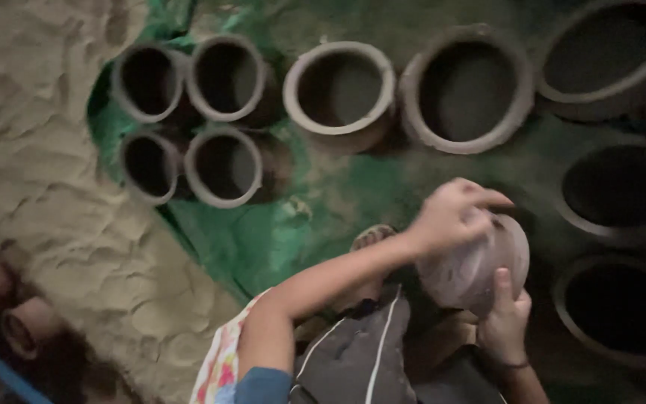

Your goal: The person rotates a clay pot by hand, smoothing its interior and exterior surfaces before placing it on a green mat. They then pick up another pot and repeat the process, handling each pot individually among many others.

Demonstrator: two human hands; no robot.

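I hold a round grey-brown clay pot (480,269) over my lap, tilted on its side. My left hand (450,213) lies curled over its upper left shoulder, fingers pressed on the clay. My right hand (504,322) cups the pot from below, thumb up against its right side. Dark trousers with a white stripe (353,359) and a foot in a sandal (371,238) show beneath my arms.
Several unfired clay pots stand mouth-up on a green sheet (263,232): small ones (188,120) at the left, a medium pot (339,90), bigger pots (469,90) toward the right (622,310). Loose sand (46,164) covers the left. Small clay pieces (28,325) lie lower left.
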